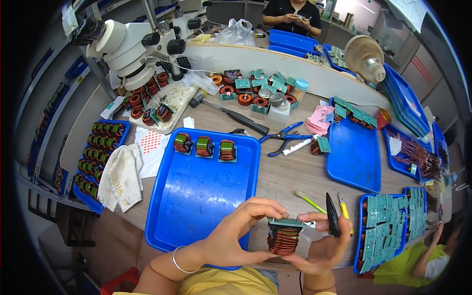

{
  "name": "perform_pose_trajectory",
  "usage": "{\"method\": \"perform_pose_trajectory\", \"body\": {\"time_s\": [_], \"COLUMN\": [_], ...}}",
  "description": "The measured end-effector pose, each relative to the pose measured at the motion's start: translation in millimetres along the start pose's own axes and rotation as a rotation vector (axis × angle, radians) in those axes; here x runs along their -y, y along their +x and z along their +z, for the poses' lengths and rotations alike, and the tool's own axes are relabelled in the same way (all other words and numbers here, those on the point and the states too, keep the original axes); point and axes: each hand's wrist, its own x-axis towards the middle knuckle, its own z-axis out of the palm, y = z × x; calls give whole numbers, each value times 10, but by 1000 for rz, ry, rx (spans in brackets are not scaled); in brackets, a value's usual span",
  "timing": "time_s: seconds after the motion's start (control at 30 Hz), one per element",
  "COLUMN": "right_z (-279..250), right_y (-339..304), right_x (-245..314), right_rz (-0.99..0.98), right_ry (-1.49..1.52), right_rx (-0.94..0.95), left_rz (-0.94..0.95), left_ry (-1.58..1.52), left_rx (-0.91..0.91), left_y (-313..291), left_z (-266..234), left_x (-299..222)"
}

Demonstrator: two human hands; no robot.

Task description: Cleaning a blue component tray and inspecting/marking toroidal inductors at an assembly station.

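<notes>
electronics workshop, coil-assembly kind: wood-look bench [280, 179] backed by low partition [314, 78], microscope [123, 42] at left, blue trays [196, 196] with rows of copper-wound coils [227, 150] on green boards, hammer [231, 115], pliers [285, 135] and marker [297, 147] among parts. shelving [66, 105] along left side; co-worker [293, 15] seated beyond partition, small item in hands.
</notes>
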Motion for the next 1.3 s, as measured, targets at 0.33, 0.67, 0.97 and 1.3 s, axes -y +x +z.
{"method": "perform_pose_trajectory", "body": {"time_s": [0.33, 0.67, 0.97, 1.3], "right_z": [12, -13, -1, 4], "right_y": [7, -4, 139, 169], "right_x": [-58, -29, 13, -14], "right_rz": [-131, -32, 477, 600], "right_ry": [28, 80, 794, 921], "right_rx": [-19, -65, -44, -52], "left_rz": [126, 356, 396, 433], "left_ry": [204, 497, 753, 867], "left_rx": [4, -50, -39, -32], "left_y": [-18, 24, 28, 24], "left_z": [-8, -5, 46, 73], "left_x": [21, -51, -41, 3]}}
